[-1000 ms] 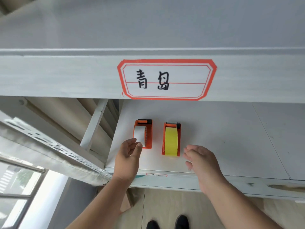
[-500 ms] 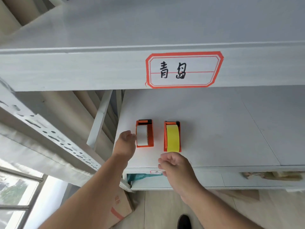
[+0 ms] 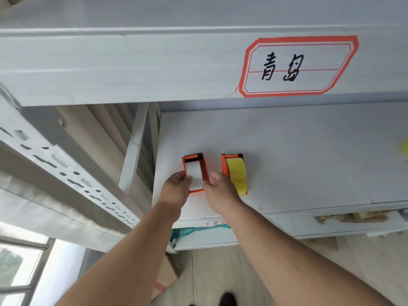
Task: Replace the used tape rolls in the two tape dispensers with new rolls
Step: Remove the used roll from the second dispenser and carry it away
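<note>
On a white shelf [image 3: 287, 151], the left orange dispenser [image 3: 185, 167] with its white roll [image 3: 194, 175] is flanked and pinched by the left hand [image 3: 175, 191] and right hand [image 3: 220, 192], its long axis running away from the person, the yellow-roll dispenser [image 3: 236, 175] just right.

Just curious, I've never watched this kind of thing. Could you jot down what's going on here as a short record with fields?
setting: white shelf under a red-bordered handwritten label
left dispenser: orange, holds a white roll
right dispenser: orange, holds a yellow roll
left hand: at the left dispenser's left side
right hand: at the left dispenser's right side, covering part of the right dispenser
grip: contact likely, not clearly visible
rolls removed: none yet
</note>
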Tool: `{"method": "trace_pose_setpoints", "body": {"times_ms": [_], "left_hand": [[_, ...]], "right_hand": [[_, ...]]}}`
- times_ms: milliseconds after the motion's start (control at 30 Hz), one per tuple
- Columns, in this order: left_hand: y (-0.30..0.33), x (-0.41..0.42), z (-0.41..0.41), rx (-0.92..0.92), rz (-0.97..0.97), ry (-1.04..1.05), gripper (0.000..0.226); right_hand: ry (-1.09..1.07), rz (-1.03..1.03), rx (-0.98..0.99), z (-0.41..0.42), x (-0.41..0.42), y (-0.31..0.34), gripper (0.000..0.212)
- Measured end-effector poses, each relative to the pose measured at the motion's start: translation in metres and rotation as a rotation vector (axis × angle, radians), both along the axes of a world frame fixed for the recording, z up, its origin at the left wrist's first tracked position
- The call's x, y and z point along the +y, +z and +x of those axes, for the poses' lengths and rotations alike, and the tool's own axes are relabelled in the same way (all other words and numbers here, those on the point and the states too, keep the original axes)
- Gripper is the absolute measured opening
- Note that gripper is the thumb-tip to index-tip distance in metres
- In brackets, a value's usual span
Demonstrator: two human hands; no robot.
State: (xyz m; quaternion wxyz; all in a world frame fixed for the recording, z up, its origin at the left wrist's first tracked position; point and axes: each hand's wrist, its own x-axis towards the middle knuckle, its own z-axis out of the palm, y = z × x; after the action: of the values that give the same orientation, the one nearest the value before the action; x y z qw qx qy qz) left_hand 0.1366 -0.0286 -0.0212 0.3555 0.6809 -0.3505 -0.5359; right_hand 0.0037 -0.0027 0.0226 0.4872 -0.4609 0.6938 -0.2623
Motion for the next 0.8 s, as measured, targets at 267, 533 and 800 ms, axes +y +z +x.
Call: {"method": "trace_pose_setpoints", "body": {"times_ms": [267, 533, 800], "left_hand": [[-0.006, 0.024, 0.008, -0.038, -0.008, -0.055, 0.014], [-0.01, 0.027, 0.014, -0.063, 0.018, 0.027, 0.024], [-0.008, 0.023, 0.008, -0.072, -0.005, 0.057, 0.022]], "right_hand": [[-0.008, 0.011, 0.004, 0.008, -0.001, -0.018, 0.027], [0.017, 0.016, 0.014, 0.003, -0.003, -0.023, 0.034], [0.051, 0.014, 0.015, -0.008, -0.008, -0.022, 0.033]]}}
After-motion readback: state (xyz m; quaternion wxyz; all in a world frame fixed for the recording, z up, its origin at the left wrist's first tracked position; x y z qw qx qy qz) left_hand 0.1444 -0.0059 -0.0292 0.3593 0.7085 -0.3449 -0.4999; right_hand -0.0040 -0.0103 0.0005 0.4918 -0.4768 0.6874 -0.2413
